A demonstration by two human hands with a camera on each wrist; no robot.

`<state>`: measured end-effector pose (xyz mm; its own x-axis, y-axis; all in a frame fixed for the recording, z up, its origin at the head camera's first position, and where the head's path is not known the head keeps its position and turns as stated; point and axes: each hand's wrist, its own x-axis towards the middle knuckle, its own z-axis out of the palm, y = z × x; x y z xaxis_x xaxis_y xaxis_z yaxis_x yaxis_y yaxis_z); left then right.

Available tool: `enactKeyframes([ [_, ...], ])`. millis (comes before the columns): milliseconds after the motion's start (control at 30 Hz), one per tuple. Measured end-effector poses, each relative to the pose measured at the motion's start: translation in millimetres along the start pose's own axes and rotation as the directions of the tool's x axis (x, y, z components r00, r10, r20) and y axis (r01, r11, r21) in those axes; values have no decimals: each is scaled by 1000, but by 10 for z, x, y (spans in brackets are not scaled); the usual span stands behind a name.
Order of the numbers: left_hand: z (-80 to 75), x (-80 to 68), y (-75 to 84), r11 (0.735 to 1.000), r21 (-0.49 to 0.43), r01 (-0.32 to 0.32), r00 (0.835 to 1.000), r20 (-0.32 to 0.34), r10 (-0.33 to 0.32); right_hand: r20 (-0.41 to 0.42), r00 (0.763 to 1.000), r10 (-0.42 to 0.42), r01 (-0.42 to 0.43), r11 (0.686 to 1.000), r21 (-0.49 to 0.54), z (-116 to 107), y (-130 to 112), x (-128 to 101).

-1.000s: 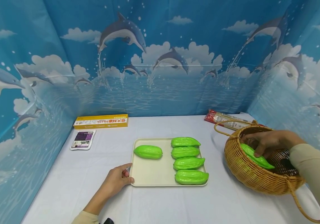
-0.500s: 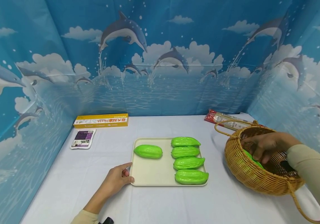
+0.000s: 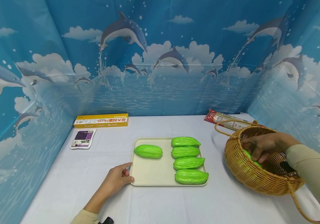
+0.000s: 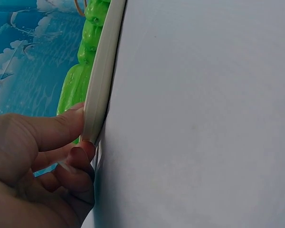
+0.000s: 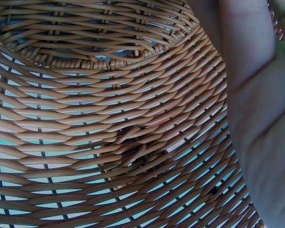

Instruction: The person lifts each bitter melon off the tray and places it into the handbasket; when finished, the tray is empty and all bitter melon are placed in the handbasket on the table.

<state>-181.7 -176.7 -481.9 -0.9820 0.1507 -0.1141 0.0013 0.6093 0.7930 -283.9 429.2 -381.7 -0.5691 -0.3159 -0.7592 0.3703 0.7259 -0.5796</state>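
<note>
On the white table lies a cream tray bearing several bright green, ribbed bitter melons. One bitter melon lies alone at the tray's left; the others, such as this front bitter melon, are stacked in a column along the right side. My left hand holds the tray's left edge near the front corner, thumb on the rim. Down inside the wicker basket, my right hand grips another bitter melon, mostly hidden by the basket wall and the fingers.
A yellow pasta box and a white-and-purple packet are at the back left. Behind the basket lies a red-and-beige package. The basket's handle droops toward the front right. Dolphin-printed curtains enclose the table.
My right hand has lowered the bitter melon deeper into the basket, so less of it shows; in the last half second it has barely moved. The left hand and tray have stayed put.
</note>
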Motion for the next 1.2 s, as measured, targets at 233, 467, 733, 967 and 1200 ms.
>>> enactKeyframes([
  [233, -4, -17, 15, 1000, 1, -8, 1000, -1, 8, -3, 1000, 8, -8, 1000, 4, 2, 12, 19],
  [467, 4, -4, 20, 1000, 14, 8, 1000, 0, -8, 1, 1000, 5, -5, 1000, 4, -3, 42, 7],
  [733, 10, 4, 19, 1000, 22, 10, 1000, 4, -10, -7, 994, -108, 108, 991, 75, -122, 29, -67],
  [967, 1, 1, 26, 1000, 30, 10, 1000, 13, -10, -5, 982, -189, 189, 982, 28, -233, -35, -230],
  [1200, 12, 3, 12, 1000, 29, 7, 1000, 9, -7, 8, 972, -233, 233, 972, -17, -279, -74, -387],
])
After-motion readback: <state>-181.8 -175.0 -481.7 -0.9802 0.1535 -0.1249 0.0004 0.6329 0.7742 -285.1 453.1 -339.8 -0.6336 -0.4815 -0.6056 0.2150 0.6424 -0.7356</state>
